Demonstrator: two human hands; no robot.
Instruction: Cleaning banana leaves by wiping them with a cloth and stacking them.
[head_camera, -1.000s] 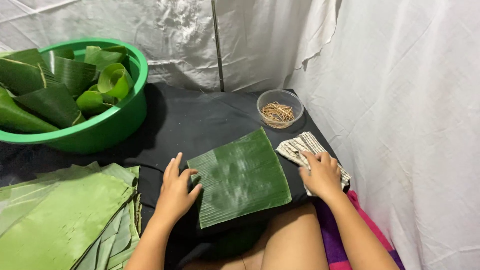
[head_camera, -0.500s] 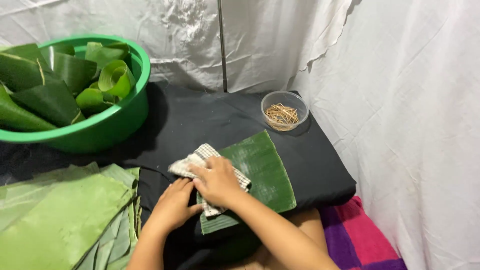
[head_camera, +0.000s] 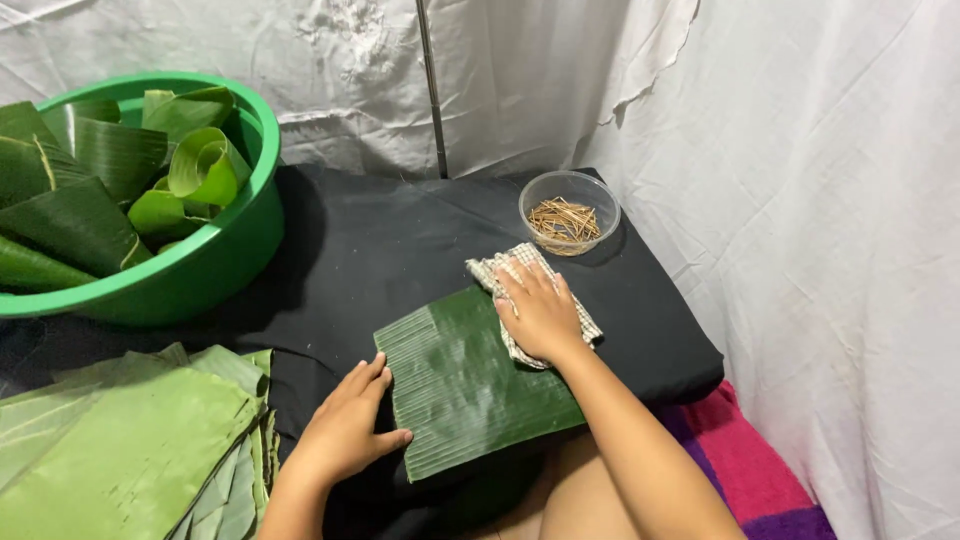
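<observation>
The banana leaf piece (head_camera: 460, 380) is deep glossy green with fine parallel ribs. The cloth (head_camera: 520, 275) is pale with a small grey check. The basin (head_camera: 215, 265) is bright green, the table cover (head_camera: 400, 230) black, the backdrop sheet (head_camera: 800, 150) white, and the floor fabric (head_camera: 740, 460) pink and purple.

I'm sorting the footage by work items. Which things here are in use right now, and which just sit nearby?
In use:
- leaf piece flat on the black cloth
- checked cloth pressed on it under the right hand
- left hand steadying the leaf's near-left edge

Sitting nearby:
- green basin of rolled leaves
- stack of flat leaves
- clear bowl of thin sticks
</observation>
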